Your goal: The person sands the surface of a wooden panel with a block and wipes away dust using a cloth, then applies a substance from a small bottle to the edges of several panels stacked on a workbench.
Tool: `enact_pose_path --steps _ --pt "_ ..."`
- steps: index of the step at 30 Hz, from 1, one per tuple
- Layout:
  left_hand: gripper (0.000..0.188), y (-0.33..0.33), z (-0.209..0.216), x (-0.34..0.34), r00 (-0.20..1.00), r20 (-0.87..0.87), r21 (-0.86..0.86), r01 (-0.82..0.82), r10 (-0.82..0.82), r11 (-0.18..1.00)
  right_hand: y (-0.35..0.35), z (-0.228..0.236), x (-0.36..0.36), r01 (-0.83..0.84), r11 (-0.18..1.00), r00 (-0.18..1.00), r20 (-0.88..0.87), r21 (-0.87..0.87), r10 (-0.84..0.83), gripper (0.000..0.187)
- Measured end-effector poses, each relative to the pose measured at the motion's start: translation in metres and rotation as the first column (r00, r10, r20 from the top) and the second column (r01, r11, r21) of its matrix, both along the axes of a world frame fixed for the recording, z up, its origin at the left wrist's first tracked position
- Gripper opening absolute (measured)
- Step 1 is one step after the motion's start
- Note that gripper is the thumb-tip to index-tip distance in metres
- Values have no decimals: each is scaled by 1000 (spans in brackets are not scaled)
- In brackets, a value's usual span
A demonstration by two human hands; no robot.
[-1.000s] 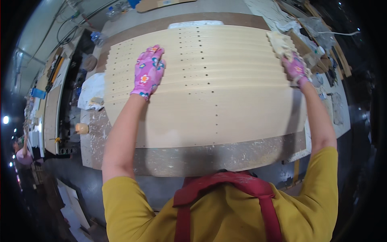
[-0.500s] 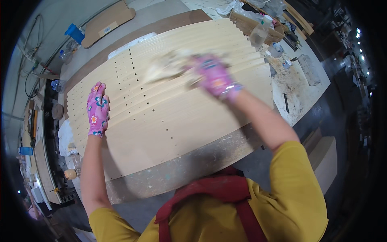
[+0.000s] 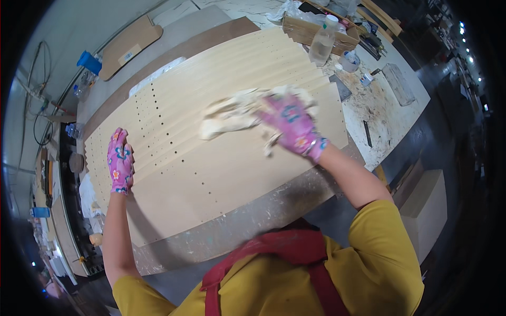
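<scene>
Pale wooden panels lie in an overlapping, stepped stack on the bench, with rows of small drilled holes running across them. A crumpled cream rag is spread over the middle right of the stack. My right hand, in a pink flowered glove and slightly blurred, presses down on the rag with its fingers over the cloth; part of the rag is hidden beneath it. Toward the left end, my left hand, gloved alike, rests flat on the panels with straight fingers and nothing in it.
Right of the stack, a stained white tabletop carries a clear bottle, a tape roll and a cardboard box. A blue container and brown board are at the back left. Boxy panels stand at lower right.
My right hand has moved nearer to me and slightly right with the rag, which now shows more clearly. My left hand stays flat on the panels. The whole view has shifted a little.
</scene>
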State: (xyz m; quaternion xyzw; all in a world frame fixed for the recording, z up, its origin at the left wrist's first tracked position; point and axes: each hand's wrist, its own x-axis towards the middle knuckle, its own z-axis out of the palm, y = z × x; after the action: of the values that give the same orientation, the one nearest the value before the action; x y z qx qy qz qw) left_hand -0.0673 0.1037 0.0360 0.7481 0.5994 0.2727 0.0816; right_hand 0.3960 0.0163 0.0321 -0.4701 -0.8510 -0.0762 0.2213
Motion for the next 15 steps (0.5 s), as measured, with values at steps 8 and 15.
enact_pose_path --steps 8,15 --pt "39 4 4 14 1000 11 -2 3 -3 1000 1 -63 255 507 651 88 -717 -565 -691 37" --pt "37 0 -4 -5 978 -207 140 35 -6 990 -54 -108 243 570 742 771 -82 -352 -631 53"
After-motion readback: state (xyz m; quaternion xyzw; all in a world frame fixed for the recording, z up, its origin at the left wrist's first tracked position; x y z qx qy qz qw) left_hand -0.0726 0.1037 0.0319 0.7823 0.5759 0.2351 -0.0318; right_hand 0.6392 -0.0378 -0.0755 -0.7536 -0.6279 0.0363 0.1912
